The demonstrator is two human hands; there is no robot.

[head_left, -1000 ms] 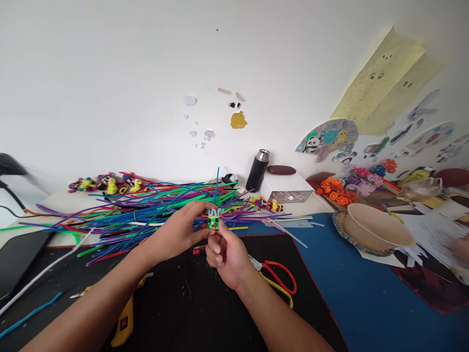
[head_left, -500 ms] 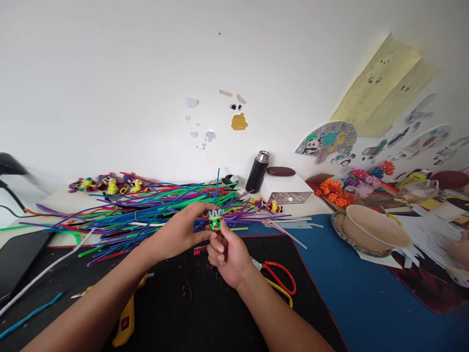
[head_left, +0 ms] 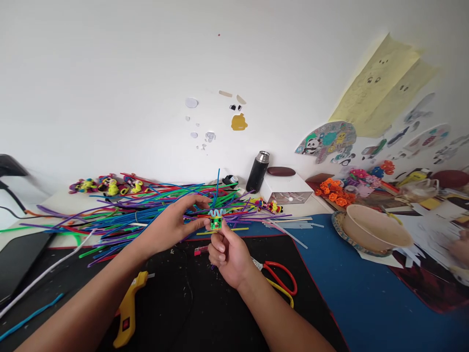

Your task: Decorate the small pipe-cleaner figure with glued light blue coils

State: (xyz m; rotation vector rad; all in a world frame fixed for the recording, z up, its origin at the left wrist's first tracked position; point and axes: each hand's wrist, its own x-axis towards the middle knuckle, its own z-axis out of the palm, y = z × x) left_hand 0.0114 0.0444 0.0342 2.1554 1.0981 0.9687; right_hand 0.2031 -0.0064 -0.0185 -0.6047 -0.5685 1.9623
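Observation:
A small green figure with dark eyes and a wavy light-blue top is held upright in the middle of the view. My right hand pinches it from below and the right, its thumb along the side. On the figure's left is my left hand, thumb and fingers apart, the thumb tip close beside the figure; whether it touches cannot be made out. Behind both hands lies a wide pile of coloured pipe cleaners.
A yellow glue gun lies on the black mat. Red-handled scissors rest right of my right hand. Farther back are a black flask and white box; a bowl and another person's hand are rightward.
My left hand has moved slightly left and up, its fingers coming off the figure's top. The figure now shows its face more squarely. My right hand has barely moved.

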